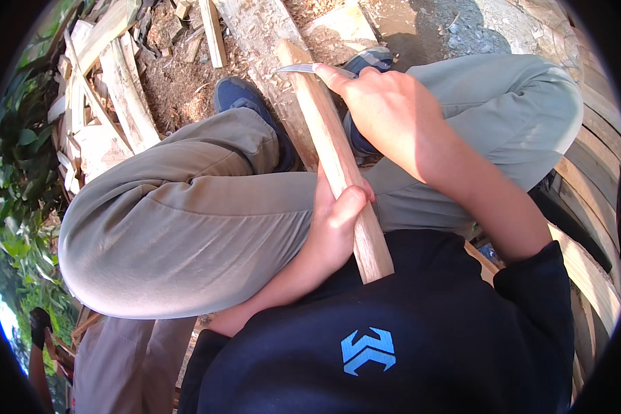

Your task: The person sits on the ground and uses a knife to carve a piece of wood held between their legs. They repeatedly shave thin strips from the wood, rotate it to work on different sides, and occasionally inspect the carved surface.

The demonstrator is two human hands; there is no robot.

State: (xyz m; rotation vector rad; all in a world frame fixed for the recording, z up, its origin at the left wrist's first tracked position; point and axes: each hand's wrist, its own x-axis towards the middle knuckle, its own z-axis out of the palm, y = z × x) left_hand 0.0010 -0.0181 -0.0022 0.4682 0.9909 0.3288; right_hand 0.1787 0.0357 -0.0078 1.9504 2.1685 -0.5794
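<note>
A long pale piece of wood (328, 131), shaped like a rough stick, slants from my belly out past my knees. My left hand (339, 217) wraps round its nearer half, thumb on top. My right hand (390, 103) is closed round a knife near the far end. The handle is hidden in my fist; the bright, slightly curved knife blade (295, 68) points left and lies across the wood. My index finger stretches along the back of the knife toward the blade.
Below the stick's far end lies a wide plank (265, 34) dusted with shavings, between my blue shoes (245, 96). Split wood (121, 90) is heaped at left beside green leaves (24, 138). Curved slats (593, 159) stand at right. Another person's trouser leg (131, 359) shows at lower left.
</note>
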